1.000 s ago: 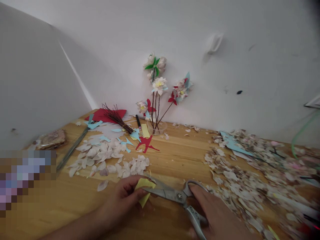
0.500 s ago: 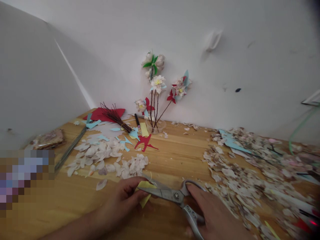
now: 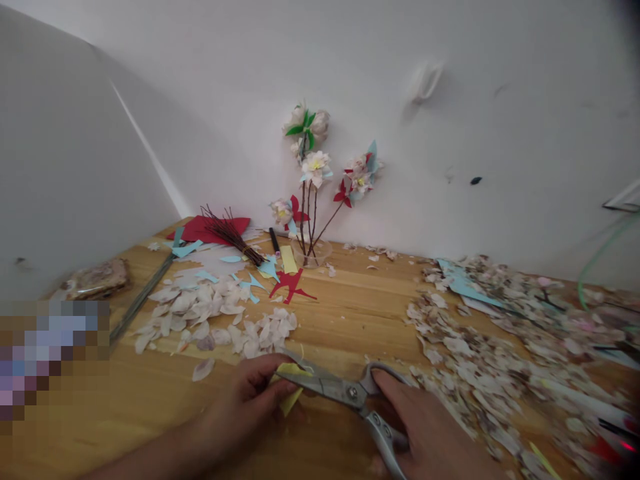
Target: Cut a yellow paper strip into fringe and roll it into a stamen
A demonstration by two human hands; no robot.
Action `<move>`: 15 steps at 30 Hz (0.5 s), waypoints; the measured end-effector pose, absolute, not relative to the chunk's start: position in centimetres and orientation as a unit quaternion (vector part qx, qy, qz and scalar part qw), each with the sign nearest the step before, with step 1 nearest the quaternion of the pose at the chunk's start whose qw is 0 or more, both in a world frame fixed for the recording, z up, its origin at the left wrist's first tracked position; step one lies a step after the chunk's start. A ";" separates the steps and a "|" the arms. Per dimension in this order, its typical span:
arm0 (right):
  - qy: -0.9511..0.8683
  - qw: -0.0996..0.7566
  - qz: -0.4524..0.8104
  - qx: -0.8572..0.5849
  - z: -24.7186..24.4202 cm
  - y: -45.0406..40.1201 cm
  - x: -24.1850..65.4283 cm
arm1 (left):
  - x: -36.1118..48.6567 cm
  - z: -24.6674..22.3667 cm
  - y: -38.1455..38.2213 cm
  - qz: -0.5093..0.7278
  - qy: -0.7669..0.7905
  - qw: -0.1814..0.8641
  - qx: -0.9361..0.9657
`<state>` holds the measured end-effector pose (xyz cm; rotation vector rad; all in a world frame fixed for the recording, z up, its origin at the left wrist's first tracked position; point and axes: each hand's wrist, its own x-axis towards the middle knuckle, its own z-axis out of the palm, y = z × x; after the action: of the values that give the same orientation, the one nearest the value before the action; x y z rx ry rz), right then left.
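Left hand (image 3: pixel 247 393) pinching yellow paper (image 3: pixel 290 403) between blades (image 3: pixel 317 385) of scissors (image 3: pixel 353 393); right hand (image 3: pixel 427 420) clamped around handles (image 3: pixel 382 433). Left thumb (image 3: pixel 277 391) beside scissors' tip: probably best shifted back, short snips, paper turned.

Looks like a craft corner, judging by a wooden table (image 3: pixel 350 307) against a plain white wall (image 3: pixel 225 100), strewn with heaps of pale petals (image 3: pixel 200 303), cut red paper (image 3: pixel 288 285), bundled twigs (image 3: pixel 233 241), scissors (image 3: pixel 345 391) and made-up flowers (image 3: pixel 316 167) in a clear container (image 3: pixel 327 252). Impossible to place firmly in a home or workshop.
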<state>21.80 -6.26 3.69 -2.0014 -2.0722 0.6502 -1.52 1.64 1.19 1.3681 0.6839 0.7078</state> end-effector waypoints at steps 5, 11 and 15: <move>-0.706 0.089 0.211 -0.671 3.6 -6.2 21.9 | -1.5 1.5 1.6 0.303 0.298 0.675 0.603; -0.710 0.088 0.216 -0.665 3.3 -6.2 22.0 | -1.4 1.4 1.6 0.299 0.301 0.693 0.583; -0.710 0.096 0.221 -0.662 3.5 -6.1 21.9 | -1.5 1.6 1.7 0.299 0.307 0.689 0.584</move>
<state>21.85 -6.07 3.49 -1.9613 -2.1038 0.6563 -1.47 1.66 1.59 1.3076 0.6866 0.6695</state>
